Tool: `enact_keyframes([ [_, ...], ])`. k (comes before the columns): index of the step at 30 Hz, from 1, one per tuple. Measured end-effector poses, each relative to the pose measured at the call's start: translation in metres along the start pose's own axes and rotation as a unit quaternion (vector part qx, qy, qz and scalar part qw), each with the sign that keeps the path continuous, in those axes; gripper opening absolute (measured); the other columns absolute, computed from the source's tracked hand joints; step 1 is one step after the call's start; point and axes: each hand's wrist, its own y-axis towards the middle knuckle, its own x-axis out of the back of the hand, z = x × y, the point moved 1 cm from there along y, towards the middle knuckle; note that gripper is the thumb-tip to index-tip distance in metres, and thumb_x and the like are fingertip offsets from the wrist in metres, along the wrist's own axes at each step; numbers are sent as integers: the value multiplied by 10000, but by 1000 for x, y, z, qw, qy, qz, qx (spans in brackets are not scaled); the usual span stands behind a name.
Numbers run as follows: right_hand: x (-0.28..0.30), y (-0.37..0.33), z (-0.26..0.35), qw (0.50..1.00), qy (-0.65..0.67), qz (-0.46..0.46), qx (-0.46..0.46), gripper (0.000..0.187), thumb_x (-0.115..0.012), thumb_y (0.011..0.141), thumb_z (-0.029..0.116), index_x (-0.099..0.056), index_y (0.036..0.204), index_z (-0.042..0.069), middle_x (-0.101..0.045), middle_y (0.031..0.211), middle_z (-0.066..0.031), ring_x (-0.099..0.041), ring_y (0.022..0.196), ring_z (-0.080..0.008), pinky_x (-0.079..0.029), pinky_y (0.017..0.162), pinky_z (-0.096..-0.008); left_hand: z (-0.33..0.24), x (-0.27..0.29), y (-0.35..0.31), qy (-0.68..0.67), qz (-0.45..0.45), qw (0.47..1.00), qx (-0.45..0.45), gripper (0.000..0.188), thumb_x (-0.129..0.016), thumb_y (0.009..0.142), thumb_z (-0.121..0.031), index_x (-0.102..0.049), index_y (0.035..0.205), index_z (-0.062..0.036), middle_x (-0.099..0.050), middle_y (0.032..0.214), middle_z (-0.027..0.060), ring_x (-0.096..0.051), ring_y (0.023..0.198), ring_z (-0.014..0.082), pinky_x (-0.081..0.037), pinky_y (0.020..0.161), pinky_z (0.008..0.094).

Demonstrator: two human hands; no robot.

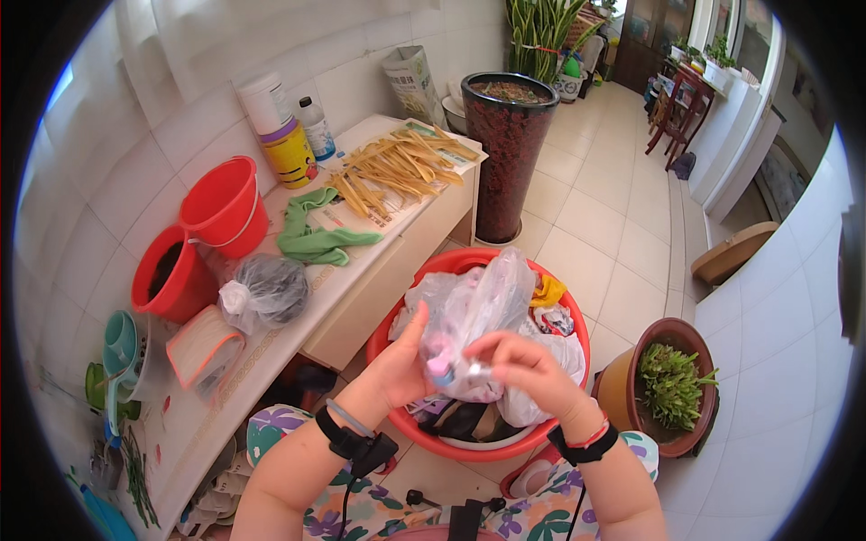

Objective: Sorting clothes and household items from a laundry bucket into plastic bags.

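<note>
Over a red basin (582, 338) I hold up a clear plastic bag (494, 293) with small pink and blue items showing through it. My left hand (402, 370) supports the bag from its left side, thumb up, the other fingers hidden behind the plastic. With thumb and fingertips pressed together, my right hand (534, 368) grips the bag's right side near its lower end. Beneath, the basin is heaped with crumpled white plastic bags (559, 353), a yellow piece (548, 290) and some dark items partly covered by them.
A low cabinet (347, 311) along the left carries dried yellow strips (397, 167), a green cloth (316, 230), two red buckets (225, 206) and a knotted bag (271, 293). A tall dark planter (510, 153) stands beyond the basin, a potted plant (672, 383) to its right.
</note>
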Motion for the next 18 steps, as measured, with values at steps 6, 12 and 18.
enact_keyframes([
  [6,-2,-2,-5,984,-146,93,-47,137,-567,909,125,-565,807,33,-590,1144,-69,-535,1004,-120,-425,895,-284,3,13,-2,89,-60,990,-88,604,-641,826,-38,-384,1373,-53,-551,1238,88,-571,1088,183,-469,933,338],
  [12,22,-4,-27,951,-154,-200,-176,461,-602,906,223,-408,1279,35,-495,1290,-91,-531,1078,-162,-488,836,-314,14,11,2,246,-62,945,-205,755,-691,780,-16,-299,1422,-76,-462,1323,90,-493,1173,178,-430,965,328],
  [18,-5,10,-21,993,-21,-88,-81,745,-672,838,104,-233,1436,39,-409,1384,-101,-409,1274,-209,-329,1058,-352,11,1,-7,336,-65,905,-253,849,-732,779,-102,-225,1456,-27,-387,1392,121,-407,1253,213,-338,1040,325],
])
